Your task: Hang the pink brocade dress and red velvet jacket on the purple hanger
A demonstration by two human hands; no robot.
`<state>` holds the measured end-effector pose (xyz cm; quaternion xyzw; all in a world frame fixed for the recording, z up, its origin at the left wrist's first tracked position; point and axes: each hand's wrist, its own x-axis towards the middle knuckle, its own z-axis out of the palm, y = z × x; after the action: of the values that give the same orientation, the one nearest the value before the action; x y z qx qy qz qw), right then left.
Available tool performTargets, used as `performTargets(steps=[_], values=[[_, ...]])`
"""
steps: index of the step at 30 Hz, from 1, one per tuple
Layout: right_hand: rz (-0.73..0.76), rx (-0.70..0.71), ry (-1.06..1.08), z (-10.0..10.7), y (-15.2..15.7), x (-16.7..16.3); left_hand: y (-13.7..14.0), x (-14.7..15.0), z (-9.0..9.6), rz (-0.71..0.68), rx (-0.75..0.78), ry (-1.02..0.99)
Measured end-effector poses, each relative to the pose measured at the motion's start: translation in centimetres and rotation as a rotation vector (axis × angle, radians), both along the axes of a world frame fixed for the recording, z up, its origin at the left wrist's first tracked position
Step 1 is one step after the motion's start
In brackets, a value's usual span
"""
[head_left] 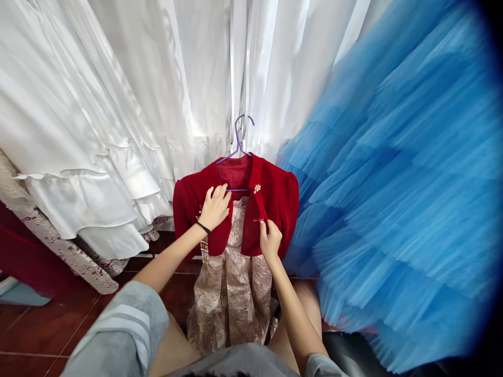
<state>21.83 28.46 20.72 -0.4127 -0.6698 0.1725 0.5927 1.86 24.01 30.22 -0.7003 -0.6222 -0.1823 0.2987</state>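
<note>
A short red jacket (192,191) hangs on a purple wire hanger (238,139). Beneath it, a shiny pinkish-beige brocade dress (238,283) shows through the open front and below the hem. My left hand (215,208) lies on the jacket's left front, fingers stretched upward, with a beaded tassel (204,248) hanging beside the wrist. On the other front, my right hand (270,238) is closed in a pinch on the end of a narrow red ribbon (260,207). Just above that ribbon sits a pearl flower brooch (257,188).
White gowns (118,104) hang behind and to the left. A layered blue tulle skirt (401,183) fills the right side. Flower-trimmed fabric (78,256) reaches the dark red tiled floor (58,330) at left. A black glossy object (346,351) lies low at right.
</note>
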Motion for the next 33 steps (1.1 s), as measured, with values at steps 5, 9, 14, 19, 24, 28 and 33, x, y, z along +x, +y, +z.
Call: performTargets(steps=[5, 9, 14, 19, 24, 28, 33], values=[[0.089, -0.037, 0.155, 1.9, -1.9, 2.6, 1.6, -2.5, 2.9, -0.101, -0.124, 0.297], [0.141, -0.037, 0.238, 3.4, -3.6, 2.6, 1.9, -3.0, 4.2, -0.172, -0.077, 0.427], [0.198, 0.047, 0.087, 3.5, -5.4, -4.4, 3.0, -1.6, 4.8, -0.229, 0.003, 0.386], [0.366, -0.015, -0.340, 1.5, -3.1, -11.9, 4.1, -2.8, 4.2, -0.299, 0.033, 0.191], [0.538, -0.003, -0.455, -1.0, -2.5, -12.9, 2.2, -3.1, 1.1, -0.272, 0.160, -0.074], [0.487, -0.141, -0.060, -4.9, -5.2, -11.1, 0.7, -1.6, -2.6, -0.124, 0.112, -0.135], [0.202, -0.579, 0.658, -11.1, -5.0, -4.5, -1.0, -3.0, -3.2, -0.124, 0.171, -0.440]])
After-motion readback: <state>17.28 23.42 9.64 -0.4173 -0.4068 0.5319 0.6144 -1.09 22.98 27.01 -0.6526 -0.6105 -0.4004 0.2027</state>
